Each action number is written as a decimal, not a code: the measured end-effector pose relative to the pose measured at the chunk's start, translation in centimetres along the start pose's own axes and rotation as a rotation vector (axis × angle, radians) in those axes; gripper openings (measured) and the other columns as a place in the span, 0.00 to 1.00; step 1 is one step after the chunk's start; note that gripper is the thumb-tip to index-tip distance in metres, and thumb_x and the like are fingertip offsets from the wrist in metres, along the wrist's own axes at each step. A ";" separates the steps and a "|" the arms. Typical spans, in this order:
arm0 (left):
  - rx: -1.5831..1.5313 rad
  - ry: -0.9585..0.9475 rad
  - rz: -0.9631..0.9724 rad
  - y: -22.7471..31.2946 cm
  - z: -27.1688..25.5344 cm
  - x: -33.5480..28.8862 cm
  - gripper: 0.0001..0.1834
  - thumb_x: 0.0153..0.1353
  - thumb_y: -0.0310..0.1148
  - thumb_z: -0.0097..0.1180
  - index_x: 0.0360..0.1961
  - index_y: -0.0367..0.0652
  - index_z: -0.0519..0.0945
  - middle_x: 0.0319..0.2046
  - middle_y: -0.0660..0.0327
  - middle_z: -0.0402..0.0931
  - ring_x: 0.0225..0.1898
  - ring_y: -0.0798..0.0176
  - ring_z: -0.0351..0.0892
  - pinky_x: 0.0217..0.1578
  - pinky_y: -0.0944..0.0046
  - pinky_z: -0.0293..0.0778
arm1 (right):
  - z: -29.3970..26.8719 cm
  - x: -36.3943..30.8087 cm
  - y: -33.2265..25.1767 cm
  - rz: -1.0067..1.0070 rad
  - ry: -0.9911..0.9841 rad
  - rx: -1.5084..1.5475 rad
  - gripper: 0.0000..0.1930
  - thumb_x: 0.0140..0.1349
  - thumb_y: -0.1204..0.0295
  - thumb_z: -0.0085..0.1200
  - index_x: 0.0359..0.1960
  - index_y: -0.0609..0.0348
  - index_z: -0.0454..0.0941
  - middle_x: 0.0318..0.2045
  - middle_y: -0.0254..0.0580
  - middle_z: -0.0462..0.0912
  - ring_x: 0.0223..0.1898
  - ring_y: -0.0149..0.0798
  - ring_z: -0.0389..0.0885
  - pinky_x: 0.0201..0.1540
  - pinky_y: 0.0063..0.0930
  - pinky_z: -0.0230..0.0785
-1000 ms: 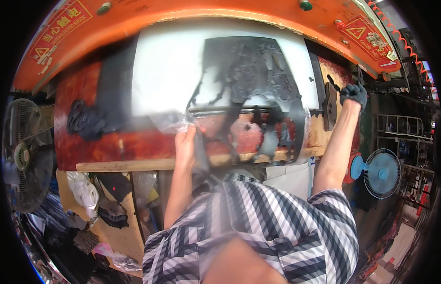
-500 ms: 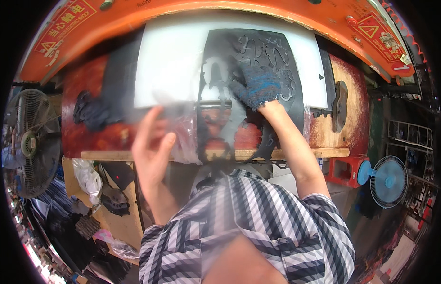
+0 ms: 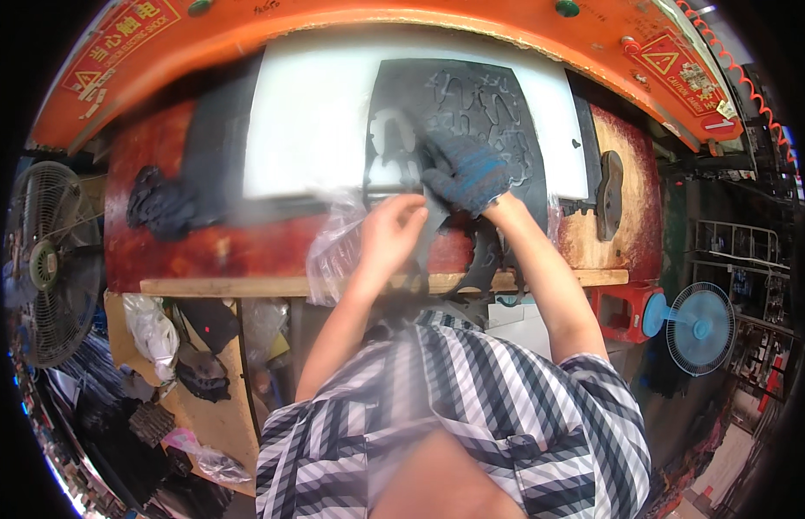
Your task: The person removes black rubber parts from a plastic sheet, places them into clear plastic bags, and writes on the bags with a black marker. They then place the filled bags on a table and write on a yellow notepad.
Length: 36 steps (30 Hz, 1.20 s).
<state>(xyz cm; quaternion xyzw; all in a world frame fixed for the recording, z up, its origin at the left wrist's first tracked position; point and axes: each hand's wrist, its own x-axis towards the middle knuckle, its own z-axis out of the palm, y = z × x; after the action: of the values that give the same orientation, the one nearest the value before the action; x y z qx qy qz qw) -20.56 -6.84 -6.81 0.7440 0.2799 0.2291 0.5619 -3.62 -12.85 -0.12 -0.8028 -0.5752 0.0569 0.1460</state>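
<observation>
Bends over a big black sheet (image 3: pixel 522 160) full of cut-out shapes. Has it laid from a white board (image 3: pixel 303 130), at the back of the red tabletop (image 3: pixel 247 255), down to the wooden front edge (image 3: pixel 221 286), with thin bits poking past. Has the right hand (image 3: pixel 470 173), in a blue and black glove (image 3: pixel 485 179), at the middle of the sheet. Holds the bare left hand (image 3: pixel 390 227) just beside the glove, near the sheet's left side, with thumb and fingertips (image 3: pixel 411 202) close together. Cannot tell, through the blur, about the fingers in the glove, or about any pinch on the sheet by the left ones. Has see-through plastic (image 3: pixel 327 259) by the left wrist, hanging over the front edge. Has a black heap (image 3: pixel 163 206) near the left end of the tabletop and a dark, bent piece (image 3: pixel 609 195) near the right end. Faces a big orange machine (image 3: pixel 333 15) along the back edge. Has a blue fan (image 3: pixel 699 327) past the right end.
</observation>
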 end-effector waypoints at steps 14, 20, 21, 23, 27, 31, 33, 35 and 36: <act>0.429 0.019 0.222 4.7 1.7 4.5 0.19 0.58 0.28 0.47 0.51 0.47 0.75 0.40 0.57 0.74 0.39 0.50 0.77 0.37 0.56 0.72 | -1.6 -0.9 3.6 -0.039 0.130 0.265 0.28 0.55 0.63 0.57 0.58 0.58 0.68 0.48 0.53 0.77 0.49 0.52 0.76 0.51 0.36 0.68; 0.514 0.139 0.228 4.3 4.3 6.2 0.17 0.59 0.30 0.49 0.50 0.54 0.78 0.38 0.60 0.74 0.36 0.54 0.78 0.36 0.60 0.73 | 0.1 0.8 9.0 0.187 0.337 0.453 0.22 0.51 0.67 0.59 0.49 0.60 0.74 0.44 0.49 0.80 0.44 0.45 0.79 0.48 0.36 0.71; 0.559 0.079 0.245 4.3 4.9 6.7 0.16 0.59 0.31 0.49 0.48 0.54 0.78 0.37 0.60 0.74 0.35 0.55 0.78 0.36 0.60 0.73 | -0.6 1.0 11.0 0.297 0.435 0.791 0.19 0.51 0.68 0.59 0.46 0.59 0.75 0.43 0.47 0.80 0.42 0.43 0.79 0.47 0.35 0.71; 0.633 0.046 0.285 4.2 5.2 7.2 0.13 0.59 0.33 0.51 0.45 0.53 0.80 0.36 0.61 0.74 0.33 0.56 0.78 0.34 0.60 0.73 | -3.2 0.8 14.5 0.425 0.769 2.040 0.13 0.52 0.70 0.59 0.39 0.59 0.77 0.39 0.42 0.81 0.39 0.39 0.80 0.44 0.32 0.73; 0.538 0.084 0.279 5.1 4.2 7.3 0.09 0.57 0.34 0.55 0.39 0.51 0.83 0.35 0.62 0.75 0.30 0.59 0.78 0.31 0.61 0.73 | -11.9 -6.5 21.3 0.043 1.101 1.778 0.12 0.59 0.69 0.55 0.44 0.58 0.77 0.36 0.40 0.82 0.38 0.39 0.81 0.43 0.36 0.75; 0.308 0.162 0.562 7.3 6.6 6.2 0.10 0.51 0.28 0.61 0.36 0.46 0.83 0.36 0.60 0.75 0.30 0.61 0.77 0.29 0.66 0.73 | -14.6 -9.7 23.6 0.449 1.025 0.965 0.11 0.58 0.78 0.54 0.43 0.60 0.78 0.36 0.41 0.82 0.35 0.30 0.80 0.39 0.24 0.74; 0.384 0.015 0.691 8.2 9.1 6.2 0.18 0.45 0.34 0.65 0.40 0.47 0.81 0.42 0.59 0.75 0.43 0.57 0.76 0.40 0.61 0.72 | -11.9 -9.2 22.5 0.242 0.921 0.562 0.12 0.57 0.79 0.54 0.43 0.57 0.79 0.37 0.41 0.82 0.36 0.30 0.80 0.40 0.22 0.72; 0.574 -0.056 0.762 8.3 11.3 7.1 0.24 0.42 0.37 0.67 0.44 0.48 0.79 0.46 0.59 0.73 0.53 0.55 0.69 0.50 0.55 0.65 | -8.1 -8.6 20.7 0.220 0.656 0.676 0.11 0.60 0.81 0.50 0.43 0.58 0.78 0.39 0.39 0.81 0.42 0.31 0.78 0.47 0.26 0.71; 0.625 -0.095 0.730 8.0 11.7 7.7 0.24 0.42 0.38 0.67 0.45 0.48 0.79 0.48 0.59 0.73 0.54 0.55 0.68 0.51 0.54 0.63 | -6.3 -8.3 19.7 0.250 0.506 0.689 0.12 0.59 0.81 0.49 0.44 0.58 0.78 0.36 0.38 0.81 0.40 0.30 0.78 0.46 0.26 0.71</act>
<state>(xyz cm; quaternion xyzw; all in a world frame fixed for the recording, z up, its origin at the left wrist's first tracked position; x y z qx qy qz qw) -5.95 -11.67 -2.03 0.9364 0.0298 0.2821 0.2065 13.13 -27.55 -0.64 -0.7594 -0.3672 0.0645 0.5332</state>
